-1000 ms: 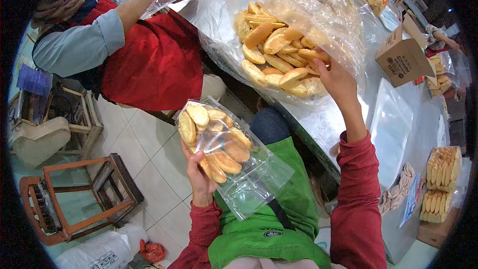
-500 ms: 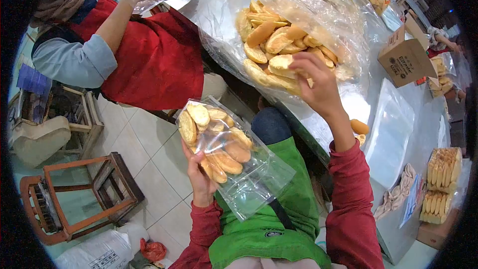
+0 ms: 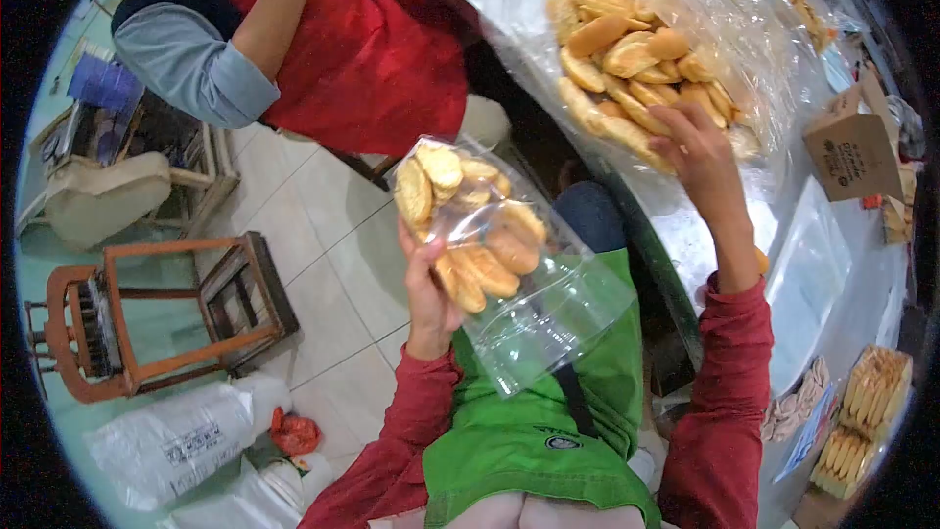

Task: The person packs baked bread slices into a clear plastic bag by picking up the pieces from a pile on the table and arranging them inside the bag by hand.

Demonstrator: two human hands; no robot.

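Note:
My left hand is closed on a clear plastic bag with several elongated halved bread rolls inside. The bag is tilted over my green apron, with its unfilled part toward the lower right. My right hand is at the near edge of a heap of halved bread rolls lying in a large clear plastic sheet. Its thumb and forefinger are a little apart against the rolls there. No roll shows lifted in that hand.
A co-worker in a red apron stands at the table's left side. On the metal table lie flat clear bags, a cardboard box and a cloth. Packed bread sits at far right. A wooden chair frame stands on the floor.
A roll half held up in my right hand is no longer raised, and that hand is now lower against the heap. My view has shifted; the left hand still holds the bag.

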